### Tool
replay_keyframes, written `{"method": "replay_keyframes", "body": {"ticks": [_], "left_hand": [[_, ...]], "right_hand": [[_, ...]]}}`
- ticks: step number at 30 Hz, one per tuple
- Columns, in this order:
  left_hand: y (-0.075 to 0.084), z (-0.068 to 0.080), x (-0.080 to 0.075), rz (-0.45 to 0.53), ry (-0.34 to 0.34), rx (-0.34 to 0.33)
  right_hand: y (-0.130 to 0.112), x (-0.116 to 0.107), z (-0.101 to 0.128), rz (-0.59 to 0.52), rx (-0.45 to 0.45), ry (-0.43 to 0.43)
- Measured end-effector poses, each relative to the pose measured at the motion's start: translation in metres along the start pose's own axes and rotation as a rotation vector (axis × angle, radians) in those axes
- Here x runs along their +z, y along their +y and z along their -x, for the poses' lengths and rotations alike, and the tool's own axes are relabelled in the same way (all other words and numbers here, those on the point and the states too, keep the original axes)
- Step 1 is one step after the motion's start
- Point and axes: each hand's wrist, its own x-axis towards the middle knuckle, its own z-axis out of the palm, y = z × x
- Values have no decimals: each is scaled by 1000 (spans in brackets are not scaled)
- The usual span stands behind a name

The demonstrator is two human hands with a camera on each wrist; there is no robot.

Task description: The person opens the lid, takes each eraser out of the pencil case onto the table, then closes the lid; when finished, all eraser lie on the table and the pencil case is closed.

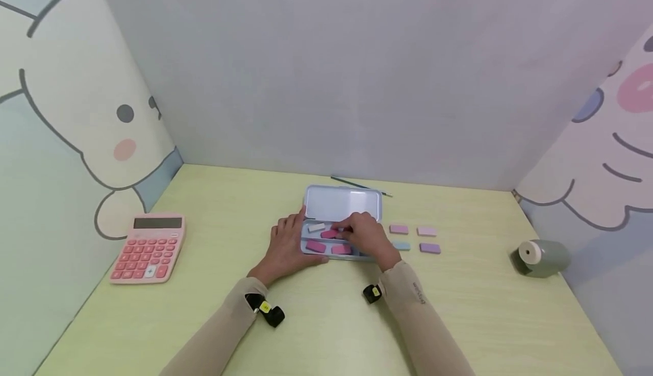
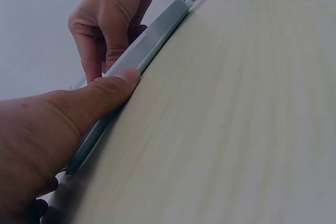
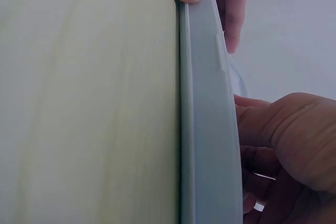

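An open light-blue pencil case lies on the table, its lid folded back. My left hand holds the case at its left side, the thumb against the front wall and the fingers along the left end. Over the tray, my right hand pinches a dark pink eraser in the back compartment; its fingertips are partly hidden. A white eraser lies beside it. In the front compartment are two pink erasers, a left one and a right one. My right hand hides the tray's right part.
Right of the case lie a mauve eraser, a pale pink eraser, a light-blue eraser and a purple eraser. A thin dark pencil lies behind the lid. A pink calculator sits left, a grey-green pencil sharpener far right.
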Motion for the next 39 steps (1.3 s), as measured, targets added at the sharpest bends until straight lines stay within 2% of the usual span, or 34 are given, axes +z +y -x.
{"method": "replay_keyframes", "body": {"ticks": [7,10,14,20,30,33,39], "left_hand": [[-1,1,-1,10,5,5],[0,0,0,5,-4,0],[1,-1,-1,5,-6,-3],[1,0,-1,6,-3,-2],[-1,2,0,13,0,13],[-1,1,1,10,2,17],[-3,1,2,9,10,14]], "right_hand": [[2,2,0,-40,-33,65],[3,-2,1,-61,-32,62],[7,-12,4,-96,-33,27],[20,-28,7,-140,-87,9],[42,-60,20,-147,-46,2],[51,-69,26,-154,-35,-21],[67,-87,45,-161,38,-134]]}}
